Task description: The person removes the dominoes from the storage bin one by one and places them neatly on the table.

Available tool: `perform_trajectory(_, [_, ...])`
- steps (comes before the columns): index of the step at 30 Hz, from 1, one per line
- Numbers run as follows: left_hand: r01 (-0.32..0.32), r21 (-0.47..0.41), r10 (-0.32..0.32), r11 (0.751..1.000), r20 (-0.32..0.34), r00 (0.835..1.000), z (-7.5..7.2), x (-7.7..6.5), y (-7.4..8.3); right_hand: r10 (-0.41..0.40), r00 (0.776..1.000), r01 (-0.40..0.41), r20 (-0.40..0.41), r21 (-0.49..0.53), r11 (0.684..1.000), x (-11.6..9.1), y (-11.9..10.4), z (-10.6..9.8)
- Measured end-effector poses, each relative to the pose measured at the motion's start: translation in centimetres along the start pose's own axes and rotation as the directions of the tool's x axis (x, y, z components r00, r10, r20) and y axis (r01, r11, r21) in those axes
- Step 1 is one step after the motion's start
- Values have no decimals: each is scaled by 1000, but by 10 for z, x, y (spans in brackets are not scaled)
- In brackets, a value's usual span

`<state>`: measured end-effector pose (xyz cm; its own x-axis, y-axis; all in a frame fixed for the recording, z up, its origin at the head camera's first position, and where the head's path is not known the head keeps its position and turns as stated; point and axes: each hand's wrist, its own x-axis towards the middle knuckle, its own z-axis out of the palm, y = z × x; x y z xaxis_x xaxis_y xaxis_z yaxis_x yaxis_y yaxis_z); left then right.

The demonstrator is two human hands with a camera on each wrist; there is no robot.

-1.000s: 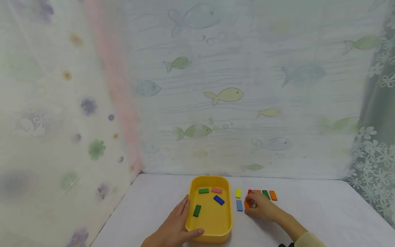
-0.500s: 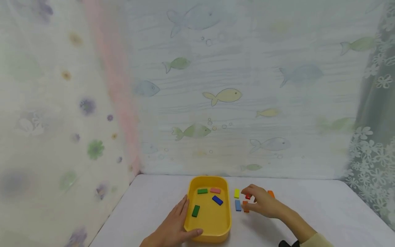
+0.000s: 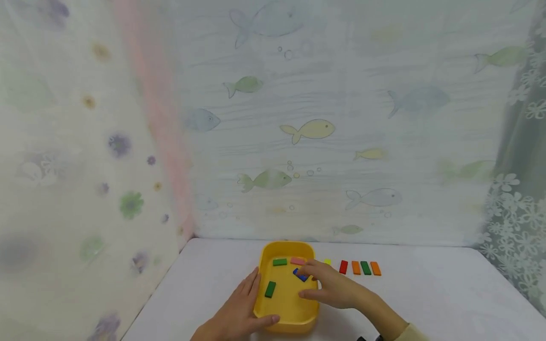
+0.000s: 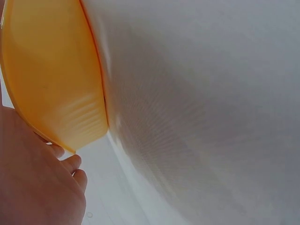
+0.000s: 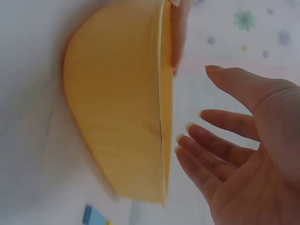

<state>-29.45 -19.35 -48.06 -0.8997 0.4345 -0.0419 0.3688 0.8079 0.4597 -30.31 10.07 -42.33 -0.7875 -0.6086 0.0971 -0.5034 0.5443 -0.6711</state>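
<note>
A yellow plastic tray (image 3: 285, 305) stands on the white-covered table. Inside lie a green block (image 3: 279, 262), another green block (image 3: 270, 289), a pink block (image 3: 297, 261) and a dark blue block (image 3: 302, 278), partly hidden by fingers. My left hand (image 3: 236, 308) rests along the tray's left wall, fingers extended, thumb over the near rim. Over the tray's right side hovers my right hand (image 3: 332, 286), thumb and fingers spread apart. In the right wrist view nothing shows between the fingers of this right hand (image 5: 239, 136), beside the tray's rim.
Right of the tray runs a row: a half-hidden yellow block (image 3: 327, 261), a red block (image 3: 343, 267), an orange block (image 3: 356, 267), a green block (image 3: 365, 268) and another orange block (image 3: 375, 268). A light blue block (image 5: 94, 215) lies outside the tray. Patterned curtains (image 3: 298, 142) hang behind.
My right hand has moved left from the blocks on the table to over the tray, revealing the row's right end. Its fingers have spread. The left hand has stayed on the tray.
</note>
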Motion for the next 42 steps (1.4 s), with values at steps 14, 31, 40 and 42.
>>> perform_trajectory(14, [-16, -1, 16, 1000, -3, 1000, 0, 1, -1, 146, 986, -143, 80, -44, 989, 47, -11, 51])
perform_trajectory(31, [-47, -12, 47, 999, -9, 999, -2, 0, -1, 260, 966, -259, 15, -41, 965, 79, -6, 85])
perform_trajectory(40, [-43, -43, 42, 998, -19, 999, -3, 1, -1, 304, 953, -304, -5, -18, 952, 85, -4, 91])
perform_trajectory(42, [-52, -59, 51, 997, -20, 998, 0, 1, -1, 313, 950, -313, -8, 1, 950, 83, -3, 93])
